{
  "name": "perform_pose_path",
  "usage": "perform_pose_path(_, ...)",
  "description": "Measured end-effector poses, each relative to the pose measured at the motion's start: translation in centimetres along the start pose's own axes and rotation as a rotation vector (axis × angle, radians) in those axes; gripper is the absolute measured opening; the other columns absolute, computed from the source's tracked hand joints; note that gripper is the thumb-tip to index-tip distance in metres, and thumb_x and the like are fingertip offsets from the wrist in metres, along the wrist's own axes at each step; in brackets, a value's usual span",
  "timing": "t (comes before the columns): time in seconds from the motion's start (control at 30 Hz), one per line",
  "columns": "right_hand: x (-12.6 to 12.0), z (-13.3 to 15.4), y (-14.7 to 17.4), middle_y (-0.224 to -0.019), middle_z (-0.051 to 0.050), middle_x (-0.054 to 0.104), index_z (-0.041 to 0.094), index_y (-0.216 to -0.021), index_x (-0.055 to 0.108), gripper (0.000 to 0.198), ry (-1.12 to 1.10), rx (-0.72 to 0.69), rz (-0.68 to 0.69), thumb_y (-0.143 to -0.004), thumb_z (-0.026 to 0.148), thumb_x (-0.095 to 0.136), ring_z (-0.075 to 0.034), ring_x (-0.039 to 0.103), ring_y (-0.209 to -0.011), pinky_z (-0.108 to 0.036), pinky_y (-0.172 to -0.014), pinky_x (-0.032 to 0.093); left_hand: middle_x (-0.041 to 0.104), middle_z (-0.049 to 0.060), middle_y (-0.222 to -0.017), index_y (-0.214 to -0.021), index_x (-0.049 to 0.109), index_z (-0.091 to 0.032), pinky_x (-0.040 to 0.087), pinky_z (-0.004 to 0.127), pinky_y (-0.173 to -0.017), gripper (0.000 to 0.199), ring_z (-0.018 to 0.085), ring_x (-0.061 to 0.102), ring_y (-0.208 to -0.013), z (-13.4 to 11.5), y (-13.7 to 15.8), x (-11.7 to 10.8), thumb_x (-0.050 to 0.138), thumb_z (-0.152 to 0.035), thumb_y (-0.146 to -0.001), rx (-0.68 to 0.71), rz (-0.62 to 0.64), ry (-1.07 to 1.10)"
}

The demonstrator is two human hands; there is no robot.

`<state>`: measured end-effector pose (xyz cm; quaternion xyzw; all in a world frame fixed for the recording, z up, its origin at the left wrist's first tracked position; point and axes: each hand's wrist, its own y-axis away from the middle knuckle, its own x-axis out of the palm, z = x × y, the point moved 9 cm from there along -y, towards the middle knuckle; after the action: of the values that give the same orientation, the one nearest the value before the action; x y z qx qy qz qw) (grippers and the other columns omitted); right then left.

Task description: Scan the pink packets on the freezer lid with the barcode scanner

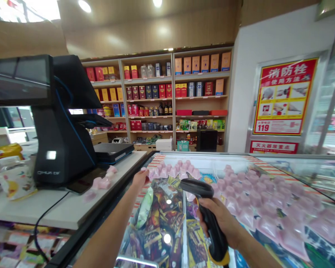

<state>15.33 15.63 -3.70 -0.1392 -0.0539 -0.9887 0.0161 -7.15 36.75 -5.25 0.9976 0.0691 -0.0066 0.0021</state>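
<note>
My right hand (216, 219) is wrapped round the grip of a black and yellow barcode scanner (214, 227), its head pointing left over the glass-topped freezer. My left hand (140, 178) reaches forward to the freezer's far left part, fingers closed at a small pink cup (144, 169); the fingertips show only in part. Just right of it stands a cluster of similar pink cups (173, 170) on the glass. A larger group of pink cups (257, 197) covers the right side. Wrapped ice creams (164, 219) show through the glass below.
On the left, a white counter (58, 214) carries a black checkout terminal (64, 149), a few pink cups (102, 182) and a patterned cup-like pack (16, 180). A black cable (40, 219) hangs over its front. Shelves of boxes (147, 91) stand behind the freezer.
</note>
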Motion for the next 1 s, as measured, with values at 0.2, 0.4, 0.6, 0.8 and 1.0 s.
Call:
perform_pose_path(0.2,1.8,0.8,1.6,-0.044,0.002,0.05,0.013,-0.068,0.054,0.028,0.06,-0.017,0.06,-0.067,0.04,0.051,-0.007,0.041,-0.033,-0.02,-0.032,0.035,0.057,0.003,-0.085,-0.094,0.052,-0.012,0.047,0.025,-0.058,0.022,0.009,0.054,-0.066,-2.2,3.8,2.7,0.044,-0.028,-0.08,-0.122,0.211,0.146)
perform_pose_path(0.4,1.3,1.4,3.0,-0.043,0.003,0.051,0.013,-0.072,0.054,0.027,0.046,-0.048,0.048,-0.068,0.04,0.049,-0.007,0.04,-0.031,-0.02,-0.032,0.035,0.057,0.002,-0.081,-0.092,0.052,-0.012,0.046,0.024,-0.055,0.022,0.008,0.054,-0.062,-3.3,6.4,4.3,0.044,-0.029,-0.081,-0.126,0.289,0.19)
perform_pose_path(0.6,-0.9,2.2,3.9,-0.046,0.004,0.05,0.015,-0.071,0.052,0.025,0.009,-0.07,-0.021,-0.068,0.039,0.051,-0.007,0.042,-0.033,-0.02,-0.031,0.036,0.057,0.001,-0.08,-0.09,0.052,-0.012,0.047,0.025,-0.057,0.021,0.009,0.054,-0.064,-3.1,7.9,5.8,0.043,-0.028,-0.081,-0.079,0.342,0.104)
perform_pose_path(0.8,-3.8,3.6,4.0,-0.048,0.004,0.05,0.016,-0.076,0.051,0.022,-0.047,-0.134,-0.112,-0.069,0.037,0.051,-0.008,0.044,-0.035,-0.02,-0.032,0.039,0.056,-0.001,-0.073,-0.087,0.053,-0.012,0.044,0.027,-0.061,0.014,0.009,0.053,-0.063,-1.5,10.1,8.7,0.05,-0.02,-0.076,0.067,0.345,-0.144)
perform_pose_path(1.0,-5.3,3.6,3.3,-0.048,0.004,0.052,0.016,-0.077,0.052,0.021,-0.079,-0.123,-0.15,-0.069,0.036,0.052,-0.008,0.044,-0.034,-0.02,-0.032,0.039,0.055,-0.001,-0.059,-0.064,0.059,-0.017,0.036,0.028,-0.071,0.021,0.017,0.052,-0.07,0.4,13.4,12.0,0.058,0.0,-0.052,0.275,0.332,-0.327)
